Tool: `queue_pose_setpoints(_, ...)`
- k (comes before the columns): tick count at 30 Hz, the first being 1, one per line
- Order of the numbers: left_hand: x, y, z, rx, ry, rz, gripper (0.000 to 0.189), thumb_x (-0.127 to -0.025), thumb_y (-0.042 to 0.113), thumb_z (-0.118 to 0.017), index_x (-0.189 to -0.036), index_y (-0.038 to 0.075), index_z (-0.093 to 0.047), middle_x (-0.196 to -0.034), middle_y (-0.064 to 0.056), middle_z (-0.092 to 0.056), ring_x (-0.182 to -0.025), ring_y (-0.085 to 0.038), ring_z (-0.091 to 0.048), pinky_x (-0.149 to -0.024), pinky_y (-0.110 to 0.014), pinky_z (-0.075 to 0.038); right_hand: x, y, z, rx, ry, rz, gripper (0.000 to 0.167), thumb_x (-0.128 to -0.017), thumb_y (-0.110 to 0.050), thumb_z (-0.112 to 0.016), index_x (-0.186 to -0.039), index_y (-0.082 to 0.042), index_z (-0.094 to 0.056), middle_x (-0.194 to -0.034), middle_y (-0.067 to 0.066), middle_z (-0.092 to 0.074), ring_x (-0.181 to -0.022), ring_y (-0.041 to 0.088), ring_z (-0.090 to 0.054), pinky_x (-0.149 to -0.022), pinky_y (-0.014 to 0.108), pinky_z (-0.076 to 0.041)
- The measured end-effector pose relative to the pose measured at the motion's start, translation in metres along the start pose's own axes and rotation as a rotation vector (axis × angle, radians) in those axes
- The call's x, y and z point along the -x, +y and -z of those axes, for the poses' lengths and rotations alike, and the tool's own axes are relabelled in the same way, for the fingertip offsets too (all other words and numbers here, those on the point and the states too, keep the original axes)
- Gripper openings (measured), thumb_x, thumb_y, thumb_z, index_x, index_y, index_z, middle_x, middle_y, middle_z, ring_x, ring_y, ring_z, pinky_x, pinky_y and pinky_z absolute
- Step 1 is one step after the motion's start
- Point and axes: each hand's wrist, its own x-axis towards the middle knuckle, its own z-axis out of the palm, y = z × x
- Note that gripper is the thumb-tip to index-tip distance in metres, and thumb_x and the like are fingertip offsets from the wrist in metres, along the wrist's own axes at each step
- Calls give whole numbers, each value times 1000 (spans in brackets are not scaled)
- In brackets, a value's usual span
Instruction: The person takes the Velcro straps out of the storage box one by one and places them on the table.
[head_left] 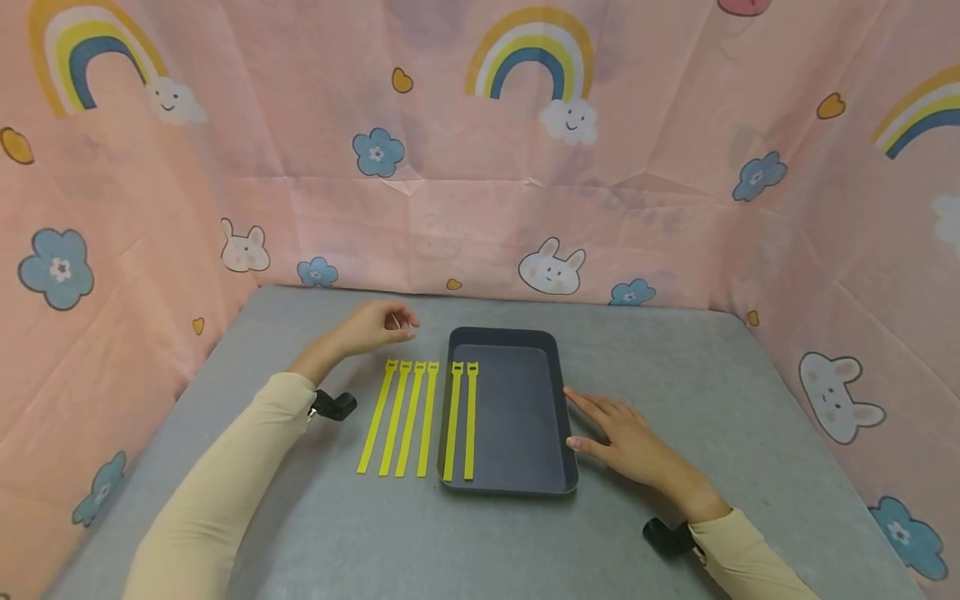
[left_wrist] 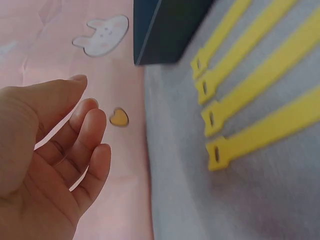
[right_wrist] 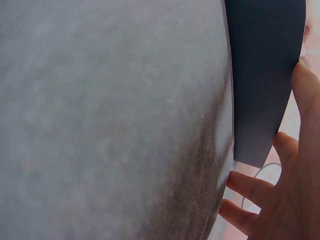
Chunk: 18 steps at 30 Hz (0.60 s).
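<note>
A dark grey rectangular tray (head_left: 521, 417) lies on the table. Two yellow cable straps with slotted heads (head_left: 471, 425) are along its left side, side by side. Left of the tray, several more yellow straps (head_left: 409, 421) form a row on the table, heads toward the far side. My left hand (head_left: 373, 327) hovers beyond those heads, fingers loosely bent; the left wrist view shows nothing in the hand (left_wrist: 55, 150). With thumb and fingertips, my right hand (head_left: 626, 443) touches the tray's right wall, also seen in the right wrist view as a dark wall (right_wrist: 265, 75).
The grey tabletop (head_left: 315, 517) extends around the tray. A pink printed cloth (head_left: 465, 217) hangs behind it and along both sides. Each wrist wears a black camera mount, the left one (head_left: 333, 406) close to the straps.
</note>
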Motion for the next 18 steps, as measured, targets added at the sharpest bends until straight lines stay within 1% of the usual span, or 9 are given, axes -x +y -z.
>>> queue_pose_setpoints(9,-11,25,-12,30,-33,-48,20,-94,17,-68,-111,7,-67,-99,-7,-67,-84,-16,-62,-79,-33,-53,0,1,-1,4,2,0,74,-95,-53,-58,-157,-34,-24,-154,15,-43,-141,45,-38,-108,72,-24)
queue_pose_setpoints(14,-18,37,-24,45,-73,-90,21,-95,18,-67,-112,8,-67,-100,-6,-68,-88,-17,-63,-83,-34,-55,0,1,-1,8,4,5,74,-95,-53,-58,-157,-33,-24,-154,14,-43,-141,45,-39,-109,72,-24)
queue_pose_setpoints(18,-22,47,-36,56,-113,-120,21,-95,18,-67,-114,8,-67,-100,-5,-68,-89,-16,-64,-81,-32,-55,-1,1,-1,7,2,2,74,-95,-53,-58,-157,-34,-24,-154,14,-43,-141,45,-39,-109,72,-24)
